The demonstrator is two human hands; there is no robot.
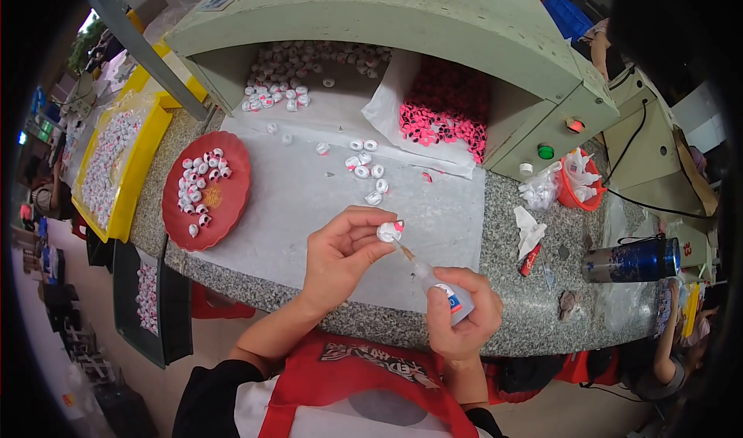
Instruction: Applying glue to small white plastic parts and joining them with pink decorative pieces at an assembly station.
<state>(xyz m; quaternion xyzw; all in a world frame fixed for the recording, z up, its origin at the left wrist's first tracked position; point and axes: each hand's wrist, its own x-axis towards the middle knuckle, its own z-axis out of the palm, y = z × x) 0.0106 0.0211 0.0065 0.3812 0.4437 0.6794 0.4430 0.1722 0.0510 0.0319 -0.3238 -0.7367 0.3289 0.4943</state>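
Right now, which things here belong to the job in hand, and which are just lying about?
Seemingly part of it:
white piece, in the left hand
bottle, in the right hand
loose pieces on the paper
pink pieces
red dish of pieces

Probably just lying about:
tumbler
tissue
red tube

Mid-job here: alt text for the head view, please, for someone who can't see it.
The left hand holds a small white-and-pink piece while the right hand points a squeeze bottle, nozzle first, at it. Similar pieces lie on a pale sheet and in a red dish at left; a pink heap sits inside an open-fronted cabinet behind.
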